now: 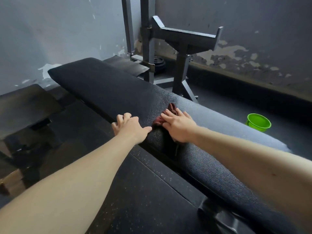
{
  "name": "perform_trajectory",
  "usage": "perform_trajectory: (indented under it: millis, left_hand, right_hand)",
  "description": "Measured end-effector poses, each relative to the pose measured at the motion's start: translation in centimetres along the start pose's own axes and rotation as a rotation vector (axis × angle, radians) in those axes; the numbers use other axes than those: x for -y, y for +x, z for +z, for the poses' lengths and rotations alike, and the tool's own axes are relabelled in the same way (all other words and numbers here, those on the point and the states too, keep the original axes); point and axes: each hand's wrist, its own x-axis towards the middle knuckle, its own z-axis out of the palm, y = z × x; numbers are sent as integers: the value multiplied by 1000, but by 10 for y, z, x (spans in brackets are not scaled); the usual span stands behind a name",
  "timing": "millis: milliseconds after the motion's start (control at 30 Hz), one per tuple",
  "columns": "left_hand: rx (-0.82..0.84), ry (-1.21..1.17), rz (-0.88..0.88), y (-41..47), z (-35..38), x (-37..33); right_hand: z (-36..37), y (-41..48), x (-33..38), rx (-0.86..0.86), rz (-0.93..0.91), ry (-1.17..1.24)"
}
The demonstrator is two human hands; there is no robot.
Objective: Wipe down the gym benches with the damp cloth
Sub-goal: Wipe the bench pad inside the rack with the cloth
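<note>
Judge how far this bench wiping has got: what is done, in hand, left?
Done: the black textured padded bench glistens around the hands, possibly wiped. In hand: the right hand presses the dark red cloth flat on mid-pad; the left hand grips the near edge. Left: the matte far end looks untouched.

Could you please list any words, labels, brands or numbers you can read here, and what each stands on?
No readable text anywhere in this view.
Black textured padded bench: no label visible.
Green plastic bucket: plain.
Dark round weight plate: any markings too small and dim to read.
</note>
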Motion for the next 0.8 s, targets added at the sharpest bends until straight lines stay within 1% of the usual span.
perform_trajectory:
  millis: [100, 200, 300, 400, 500, 633, 733, 800]
  left_hand:
    - [16, 33, 7, 2, -1, 1]
    - [13, 31, 3, 1, -2, 0]
    - [13, 42, -9, 2, -3, -3]
    - [18, 47, -18, 1, -4, -3]
    - [35, 62, -17, 0, -5, -4]
    - [45, 69, -17, -5, -8, -5]
    - [-8, 35, -1, -12, -8, -7]
    - [-26, 26, 25, -17, -7, -11]
  right_hand:
    - [-8, 48, -26, 7, 98, 15]
    - [-15, 87, -45, 12, 143, -38]
    - [-20, 112, -54, -9, 230, 42]
    - [-18, 121, -53, -23, 261, 72]
    - [-12, 101, -51, -52, 263, 30]
    - [2, 42, -41, -47, 189, -3]
    - [11, -13, -26, -67, 120, -10]
    - [12, -39, -19, -45, 78, -31]
